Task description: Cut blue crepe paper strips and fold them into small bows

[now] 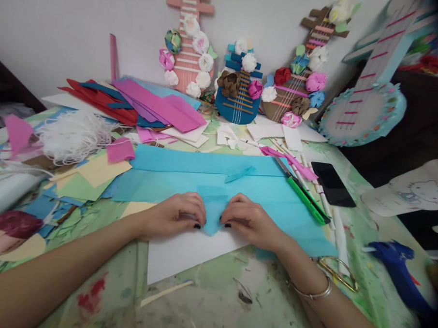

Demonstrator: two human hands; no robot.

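Between my hands is a small piece of light blue tissue paper [214, 212], its lower end coming to a point. My left hand [178, 213] pinches its left edge between thumb and fingers. On the opposite edge, my right hand [249, 218] grips the paper the same way. Under both hands lie a large light blue tissue sheet [160, 181] and, nearer me, a white sheet of paper [178, 259]. A narrow blue scrap [240, 173] rests on the large sheet. The green utility knife [306, 199] lies to the right, its blade extended.
Decorated paper lutes [239, 102] lean at the wall. Left are white string [77, 136], coloured paper scraps [91, 178] and folded pink paper [160, 101]. At right are a black phone [333, 183], gold-handled scissors [339, 273] and a blue glue gun [396, 263].
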